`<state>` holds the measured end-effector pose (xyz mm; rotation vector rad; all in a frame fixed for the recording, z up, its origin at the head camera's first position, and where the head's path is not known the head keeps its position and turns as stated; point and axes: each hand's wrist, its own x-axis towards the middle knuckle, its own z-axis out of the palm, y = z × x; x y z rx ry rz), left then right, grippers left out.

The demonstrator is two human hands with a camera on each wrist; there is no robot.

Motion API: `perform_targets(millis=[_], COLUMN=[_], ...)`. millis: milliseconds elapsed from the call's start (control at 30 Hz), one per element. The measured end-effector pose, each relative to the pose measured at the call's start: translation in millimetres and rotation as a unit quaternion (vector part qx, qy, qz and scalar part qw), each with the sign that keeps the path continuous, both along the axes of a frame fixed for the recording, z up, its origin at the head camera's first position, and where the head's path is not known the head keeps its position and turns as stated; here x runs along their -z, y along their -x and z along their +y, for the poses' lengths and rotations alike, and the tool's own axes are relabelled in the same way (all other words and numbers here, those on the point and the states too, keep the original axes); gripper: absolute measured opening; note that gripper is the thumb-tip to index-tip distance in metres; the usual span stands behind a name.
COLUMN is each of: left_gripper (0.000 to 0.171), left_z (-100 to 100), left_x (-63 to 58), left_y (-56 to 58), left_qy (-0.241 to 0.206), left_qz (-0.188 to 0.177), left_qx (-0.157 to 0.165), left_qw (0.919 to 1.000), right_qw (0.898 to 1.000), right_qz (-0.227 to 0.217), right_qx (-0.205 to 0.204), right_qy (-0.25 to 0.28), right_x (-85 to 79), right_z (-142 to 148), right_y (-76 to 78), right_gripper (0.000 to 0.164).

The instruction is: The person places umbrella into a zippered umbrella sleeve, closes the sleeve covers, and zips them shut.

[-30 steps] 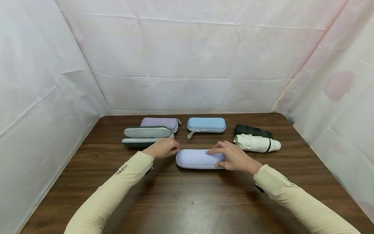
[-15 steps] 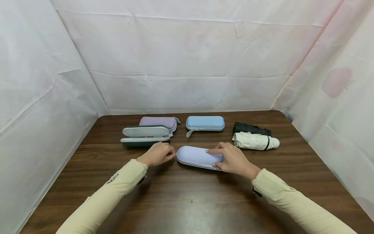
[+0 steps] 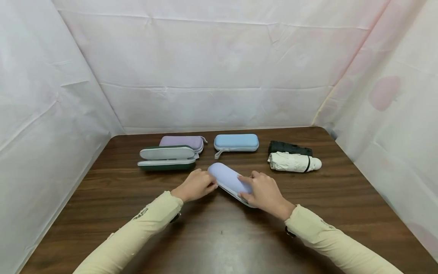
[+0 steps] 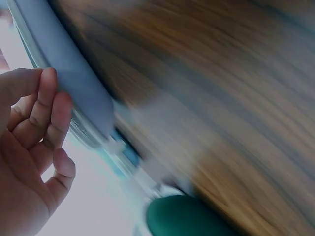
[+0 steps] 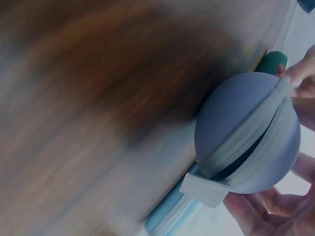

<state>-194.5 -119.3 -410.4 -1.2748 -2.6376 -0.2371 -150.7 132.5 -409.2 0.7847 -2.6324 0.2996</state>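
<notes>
A lavender zip case [image 3: 226,177] lies slanted at the middle of the table. My right hand [image 3: 265,192] grips its right end, index finger over the lid and thumb on the near side. At its near left edge, my left hand [image 3: 198,184] pinches at the zip with thumb and index finger; the fingertips cover the zipper pull. In the left wrist view the left hand [image 4: 34,132] is close along the zip line of the case [image 4: 74,64]. The right wrist view shows the end of the case [image 5: 236,108] with the zip parted in a narrow dark gap.
A dark green case [image 3: 167,166] stands open to the left, in front of a purple case [image 3: 181,141]. A light blue case [image 3: 236,141] lies at the back. On the right, a black folded umbrella [image 3: 289,147] lies behind a white one [image 3: 289,162].
The lavender case has turned, its left end swinging away and its right end coming nearer. My left hand has moved from its left end to its near side. The right hand keeps its grip.
</notes>
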Motion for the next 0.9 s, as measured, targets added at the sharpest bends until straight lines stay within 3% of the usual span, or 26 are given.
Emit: perform_targets(millis=[200,267,333,433,500,533,633,733,800,900], left_gripper=[0.026,0.025,0.024,0.019,0.016,0.014,0.011,0.011,0.01,0.009], left_z=[11.9,12.0,11.1,9.5,8.7,8.0,6.1,3.9,2.4,0.6], left_x=[0.8,1.5,1.7,0.9,0.6,0.8,2.8,5.8,7.2,7.7], left_y=[-5.5,-6.5,-7.3,-8.5,-8.9,-9.0,-9.4,-9.7,-9.3,-7.5], left_qy=[0.008,0.005,0.001,-0.003,-0.004,-0.003,0.004,0.016,0.018,0.011], left_qz=[0.017,0.021,0.025,0.028,0.025,0.021,0.007,-0.011,-0.019,-0.02], left_qx=[0.015,0.016,0.018,0.02,0.018,0.016,0.013,0.016,0.014,0.006], left_qw=[0.9997,0.9996,0.9995,0.9994,0.9995,0.9996,0.9999,0.9997,0.9996,0.9997], right_qw=[1.0,0.999,0.999,0.993,0.981,0.97,0.924,0.886,0.879,0.885], right_qz=[0.009,-0.01,-0.039,-0.053,-0.034,-0.015,0.039,0.054,0.052,0.041], right_qx=[0.016,0.014,-0.007,-0.088,-0.162,-0.202,-0.299,-0.355,-0.361,-0.341], right_qy=[-0.02,-0.027,-0.032,-0.058,-0.104,-0.137,-0.234,-0.292,-0.307,-0.315], right_x=[-1.7,-6.2,-14.2,-27.2,-33.1,-34.5,-33.7,-32.9,-34.7,-40.6], right_z=[-10.0,-9.9,-7.5,-1.1,1.9,2.4,-1.9,-9.5,-14.7,-20.5], right_y=[-7.0,-6.6,-1.2,17.9,34.6,42.4,59.6,65.5,65.6,64.8], right_gripper=[0.051,0.05,0.044,0.032,0.042,0.053,0.07,0.065,0.059,0.056])
